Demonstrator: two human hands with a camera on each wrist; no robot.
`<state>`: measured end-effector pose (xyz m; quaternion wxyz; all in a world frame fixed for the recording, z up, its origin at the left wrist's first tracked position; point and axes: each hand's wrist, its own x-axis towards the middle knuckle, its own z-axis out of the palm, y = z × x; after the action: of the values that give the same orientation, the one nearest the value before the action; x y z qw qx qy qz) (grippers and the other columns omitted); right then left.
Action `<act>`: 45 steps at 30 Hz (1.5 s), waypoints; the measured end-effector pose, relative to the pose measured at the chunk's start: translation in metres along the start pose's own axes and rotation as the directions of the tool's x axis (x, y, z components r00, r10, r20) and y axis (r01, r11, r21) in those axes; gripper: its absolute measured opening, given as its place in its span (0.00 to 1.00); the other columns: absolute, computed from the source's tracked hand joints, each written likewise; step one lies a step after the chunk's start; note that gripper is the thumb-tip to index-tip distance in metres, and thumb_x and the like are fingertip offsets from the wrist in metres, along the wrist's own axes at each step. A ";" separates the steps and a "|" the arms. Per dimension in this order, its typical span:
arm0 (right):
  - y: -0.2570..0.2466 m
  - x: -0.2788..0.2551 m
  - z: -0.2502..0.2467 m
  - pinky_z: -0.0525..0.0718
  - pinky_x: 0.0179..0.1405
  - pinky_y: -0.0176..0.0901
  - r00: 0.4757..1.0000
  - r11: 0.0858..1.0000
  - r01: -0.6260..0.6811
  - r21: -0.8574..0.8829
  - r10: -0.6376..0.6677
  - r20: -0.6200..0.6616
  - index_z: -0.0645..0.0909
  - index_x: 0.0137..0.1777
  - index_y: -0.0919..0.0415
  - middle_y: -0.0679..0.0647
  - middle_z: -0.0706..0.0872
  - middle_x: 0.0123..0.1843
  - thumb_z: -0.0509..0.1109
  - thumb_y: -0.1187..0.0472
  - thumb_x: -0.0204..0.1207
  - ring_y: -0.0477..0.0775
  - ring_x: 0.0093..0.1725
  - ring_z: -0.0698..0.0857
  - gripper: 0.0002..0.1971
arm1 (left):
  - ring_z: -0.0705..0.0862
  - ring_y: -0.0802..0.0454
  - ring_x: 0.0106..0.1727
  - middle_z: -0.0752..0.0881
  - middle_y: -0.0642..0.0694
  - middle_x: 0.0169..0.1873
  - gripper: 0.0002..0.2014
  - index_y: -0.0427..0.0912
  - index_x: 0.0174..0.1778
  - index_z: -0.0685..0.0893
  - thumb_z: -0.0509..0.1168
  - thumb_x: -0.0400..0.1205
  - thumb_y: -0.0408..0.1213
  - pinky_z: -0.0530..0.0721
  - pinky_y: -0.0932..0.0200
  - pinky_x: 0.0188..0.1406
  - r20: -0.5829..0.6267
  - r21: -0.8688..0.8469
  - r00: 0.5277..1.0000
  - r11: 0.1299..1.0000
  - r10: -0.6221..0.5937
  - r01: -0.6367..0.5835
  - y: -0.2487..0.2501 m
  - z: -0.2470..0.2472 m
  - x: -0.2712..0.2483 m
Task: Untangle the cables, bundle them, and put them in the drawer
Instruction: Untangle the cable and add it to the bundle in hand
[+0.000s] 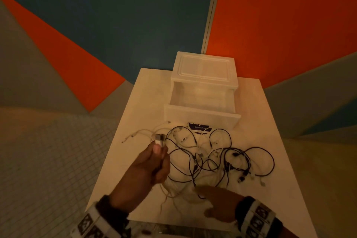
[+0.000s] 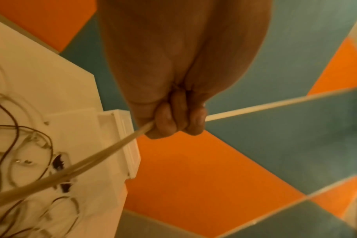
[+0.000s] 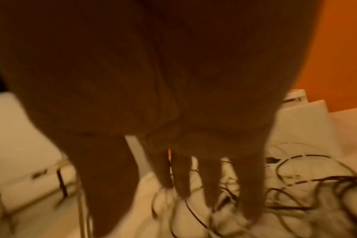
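Left hand [image 1: 152, 162] raised, grip curled round white cable [image 2: 104, 153]. Tangled black-and-white thin cables [image 1: 214, 158] heaped mid white surface [image 1: 257, 102]. Translucent white plastic drawer [image 1: 201, 112] pulled out behind; blue label [image 1: 200, 126] seemingly unreadable. Right hand [image 1: 218, 203] near edge, fingers straight, touching tangle.

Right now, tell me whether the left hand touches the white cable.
Touching. The left wrist view shows the left hand curled around the white cable, which runs out from the fist.

Both hands bare. A dark cuff is worn at the left wrist [image 1: 108, 206] and at the right wrist [image 1: 246, 207]. Behind each cuff, a white band [image 1: 259, 216] printed with black square markers is strapped.
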<state>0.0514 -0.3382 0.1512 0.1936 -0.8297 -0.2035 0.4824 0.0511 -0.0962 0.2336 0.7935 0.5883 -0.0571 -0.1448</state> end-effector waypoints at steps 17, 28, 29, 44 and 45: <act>-0.001 0.058 0.044 0.72 0.70 0.50 0.967 0.996 0.094 0.007 -0.093 0.236 0.80 0.65 0.61 0.60 0.81 0.70 0.59 0.66 0.82 0.61 0.69 0.78 0.15 | 0.63 0.54 0.25 0.67 0.45 0.24 0.14 0.42 0.40 0.74 0.55 0.84 0.49 0.67 0.59 0.26 -0.193 -0.009 0.980 0.999 0.044 -0.047 -0.048 0.024 0.006; 0.151 0.007 0.011 0.83 0.56 0.57 0.420 0.795 -0.340 0.503 0.607 -0.675 0.80 0.47 0.59 0.59 0.84 0.48 0.59 0.66 0.80 0.60 0.50 0.84 0.08 | 0.58 0.56 0.23 0.62 0.47 0.25 0.17 0.41 0.39 0.72 0.58 0.84 0.52 0.56 0.56 0.23 -0.183 -0.126 0.976 0.988 -0.116 0.094 -0.047 0.013 0.011; 0.170 0.006 0.010 0.80 0.61 0.53 0.366 0.712 -0.450 0.539 0.697 -0.616 0.78 0.59 0.61 0.62 0.81 0.60 0.59 0.65 0.81 0.64 0.59 0.82 0.11 | 0.58 0.57 0.22 0.63 0.48 0.24 0.16 0.42 0.39 0.73 0.57 0.86 0.50 0.57 0.57 0.23 -0.195 -0.119 0.972 0.987 -0.133 0.112 -0.046 0.013 0.011; 0.216 0.030 -0.007 0.79 0.66 0.43 0.361 0.632 -0.584 0.510 0.765 -0.533 0.75 0.63 0.59 0.57 0.76 0.70 0.55 0.55 0.84 0.56 0.67 0.79 0.14 | 0.64 0.62 0.17 0.69 0.52 0.22 0.33 0.44 0.44 0.79 0.80 0.54 0.63 0.62 0.68 0.16 -0.228 -0.218 0.952 0.964 -0.205 0.155 -0.049 0.004 0.015; 0.216 0.032 -0.008 0.79 0.65 0.43 0.373 0.620 -0.603 0.502 0.775 -0.509 0.76 0.62 0.59 0.57 0.76 0.69 0.57 0.54 0.83 0.55 0.66 0.79 0.13 | 0.66 0.63 0.17 0.70 0.53 0.22 0.32 0.46 0.43 0.81 0.80 0.54 0.64 0.62 0.69 0.16 -0.239 -0.207 0.949 0.966 -0.206 0.157 -0.050 0.004 0.015</act>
<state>0.1050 -0.5043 0.0198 0.1282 -0.9221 0.3093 0.1938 0.0561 -0.1179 0.1864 0.8286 0.5285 0.1152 -0.1443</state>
